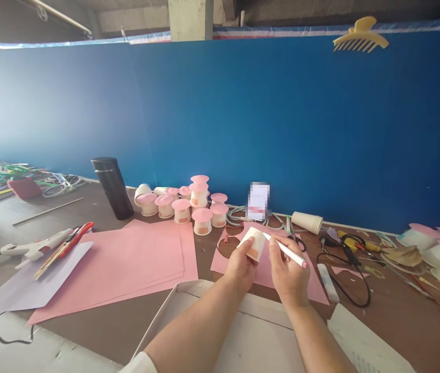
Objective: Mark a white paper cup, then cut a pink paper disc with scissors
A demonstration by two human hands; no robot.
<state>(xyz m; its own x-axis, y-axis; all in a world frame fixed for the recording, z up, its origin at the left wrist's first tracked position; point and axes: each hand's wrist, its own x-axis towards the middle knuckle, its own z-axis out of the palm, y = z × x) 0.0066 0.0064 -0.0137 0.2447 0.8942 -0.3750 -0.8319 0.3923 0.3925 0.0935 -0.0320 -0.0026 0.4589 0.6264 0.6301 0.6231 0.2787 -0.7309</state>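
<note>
A small white paper cup (256, 243) with an orange patch is gripped in my left hand (242, 267), tilted above the pink sheets. In my right hand (290, 274) is a white marker pen (288, 250) with a pink end, its tip at or very near the cup's side; whether it touches I cannot tell. Under both hands lies a cut pink paper sheet (268, 274), with a round hole at its left. Behind the left hand stand several paper cups topped with pink discs (203, 216), some stacked.
Left lie large pink sheets (134, 264), a lilac sheet (45, 280), a glue gun (35, 246) and a red utility knife (70, 243). A black flask (112, 189) stands behind. Stacked cups (307, 222), a glue stick (327, 282) and cables (354, 256) are right. A shallow box (173, 305) sits beneath my forearms.
</note>
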